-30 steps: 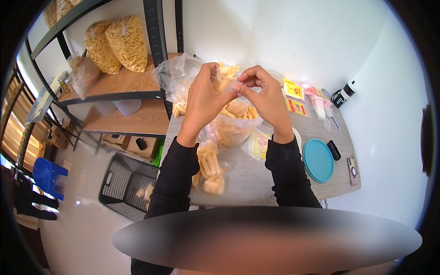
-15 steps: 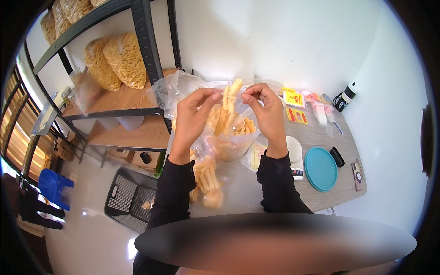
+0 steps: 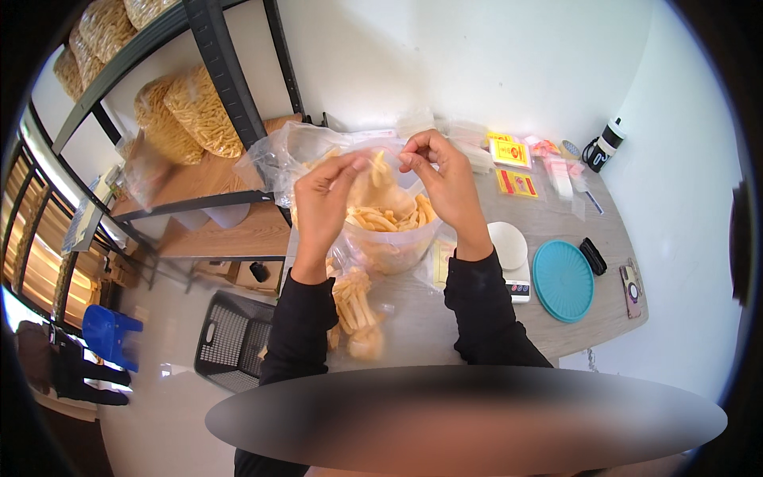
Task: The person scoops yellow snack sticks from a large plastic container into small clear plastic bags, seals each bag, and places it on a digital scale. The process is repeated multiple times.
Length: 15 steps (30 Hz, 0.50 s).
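Above a translucent tub [image 3: 391,253] of pale yellow snack sticks [image 3: 380,219], both hands are raised with fingers closed. My left hand [image 3: 324,199] and my right hand [image 3: 442,176] seem to pinch the top edge of a small clear plastic bag [image 3: 380,191] from either side. A few sticks show in the bag; its thin film is hard to make out against the tub. Filled bags of sticks [image 3: 355,306] lie in front of the tub, by my left forearm. A large clear plastic bag [image 3: 278,155] lies crumpled behind my left hand.
Right of the tub are a white kitchen scale [image 3: 509,246], a turquoise lid [image 3: 563,281], a black case [image 3: 592,256] and a phone [image 3: 630,290]. Yellow-red packets [image 3: 517,183] lie farther back near a black-and-white bottle [image 3: 606,147]. Left stand a shelf [image 3: 218,242] and a black crate [image 3: 230,338].
The sticks standing up between my hands have dropped lower, toward the tub. Both hands have shifted slightly left and remain pinched. The whole view has turned a little.
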{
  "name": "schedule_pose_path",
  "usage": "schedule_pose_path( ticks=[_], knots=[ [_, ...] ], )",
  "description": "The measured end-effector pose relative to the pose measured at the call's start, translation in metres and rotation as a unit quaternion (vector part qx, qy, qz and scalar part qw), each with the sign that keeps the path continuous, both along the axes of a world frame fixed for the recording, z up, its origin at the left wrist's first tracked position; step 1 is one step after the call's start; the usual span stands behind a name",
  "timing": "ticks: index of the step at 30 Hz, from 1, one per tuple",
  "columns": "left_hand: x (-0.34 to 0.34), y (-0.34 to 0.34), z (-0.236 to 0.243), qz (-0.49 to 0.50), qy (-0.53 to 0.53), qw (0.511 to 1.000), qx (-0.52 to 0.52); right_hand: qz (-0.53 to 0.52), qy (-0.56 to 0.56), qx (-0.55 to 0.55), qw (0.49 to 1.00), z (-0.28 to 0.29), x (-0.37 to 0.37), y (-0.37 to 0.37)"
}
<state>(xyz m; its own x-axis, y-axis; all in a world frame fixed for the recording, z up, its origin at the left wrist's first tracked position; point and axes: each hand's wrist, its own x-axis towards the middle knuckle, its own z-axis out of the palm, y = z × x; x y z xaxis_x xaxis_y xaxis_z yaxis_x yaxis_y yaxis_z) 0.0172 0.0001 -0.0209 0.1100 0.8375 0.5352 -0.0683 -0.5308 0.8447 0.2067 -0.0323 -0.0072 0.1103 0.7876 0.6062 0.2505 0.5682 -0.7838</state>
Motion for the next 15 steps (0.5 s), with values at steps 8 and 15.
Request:
schedule_pose_path(
  ticks=[8,15],
  knots=[
    [-0.013,-0.003,0.008,-0.010,-0.014,1.000,0.015,0.037,0.035,-0.012,0.999,-0.002,-0.004,-0.001],
    [-0.017,0.000,0.006,0.023,-0.017,0.997,0.068,0.067,0.055,-0.022,0.996,-0.003,-0.008,-0.003]
  ],
)
